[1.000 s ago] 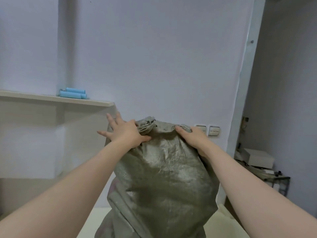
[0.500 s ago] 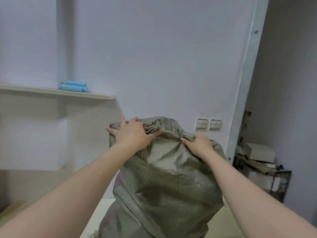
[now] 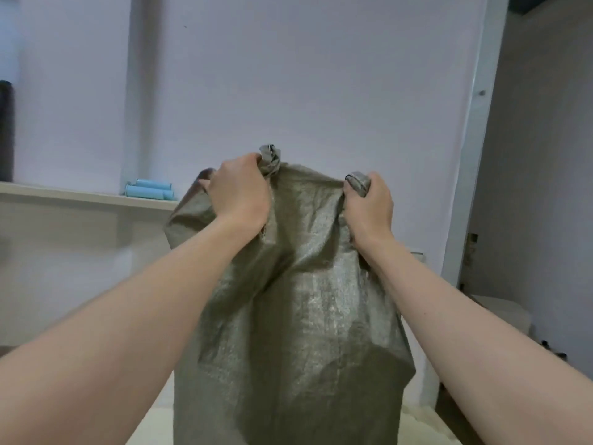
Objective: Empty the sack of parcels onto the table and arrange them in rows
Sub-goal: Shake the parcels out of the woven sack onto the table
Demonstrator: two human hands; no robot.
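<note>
Head view, step in hand: the person is lifting the sack (image 3: 298,316) by its closed end, so I judge that the emptying step is going on and the arranging in rows is not yet begun.
Head view, left hand (image 3: 239,191): it is closing into a fist on a bunched corner of the sack, at the upper left of the sack.
Head view, right hand (image 3: 369,207): it is clamping a second bunched corner, at the upper right of the sack; the two hands are apart, with a stretched edge of fabric between them.
Head view, sack: grey-green woven material, hanging down in front of the person; its lower end is going out of the picture at the bottom.
Head view, worktop (image 3: 150,425): a pale surface is showing under the sack, on both sides of it.
Head view, parcels: none is showing; the sack is hiding what is below it, so I cannot tell how many are out.
Head view, next move: I judge that it is calling for raising or shaking the sack higher until it is hanging limp, then putting it aside.
Head view, other things: a shelf (image 3: 80,197) is standing to the left of the sack, with light blue rolls (image 3: 149,189) lying on it.
Head view, writing: no brand, label or readable text is showing on the sack or near it.
</note>
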